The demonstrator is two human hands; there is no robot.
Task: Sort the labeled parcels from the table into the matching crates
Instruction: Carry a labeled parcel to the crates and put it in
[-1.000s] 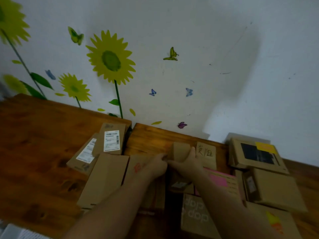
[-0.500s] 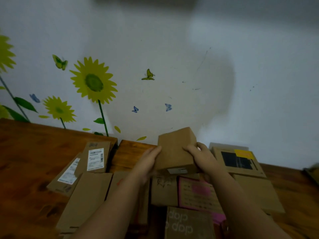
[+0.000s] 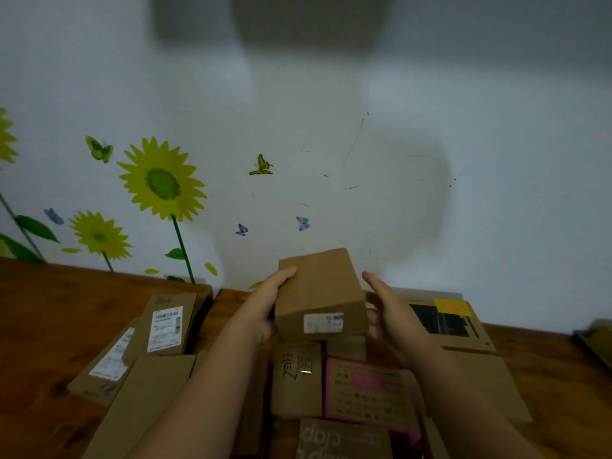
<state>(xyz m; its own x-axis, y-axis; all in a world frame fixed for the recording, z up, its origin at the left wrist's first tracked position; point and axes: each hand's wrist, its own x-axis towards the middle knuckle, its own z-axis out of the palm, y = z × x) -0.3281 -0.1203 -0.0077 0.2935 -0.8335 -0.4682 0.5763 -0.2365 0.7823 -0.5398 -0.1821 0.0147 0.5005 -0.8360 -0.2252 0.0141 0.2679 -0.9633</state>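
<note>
Above wooden table [image 3: 49, 326], by sunflower wall [image 3: 463, 210]: left grip [image 3: 265, 309] holds parcel [image 3: 319, 289]; right grip [image 3: 394, 313] spread.

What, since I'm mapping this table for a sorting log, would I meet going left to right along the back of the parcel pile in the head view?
Rear white-labelled parcel → left hand → held brown box → right hand → box with yellow sticker.
</note>
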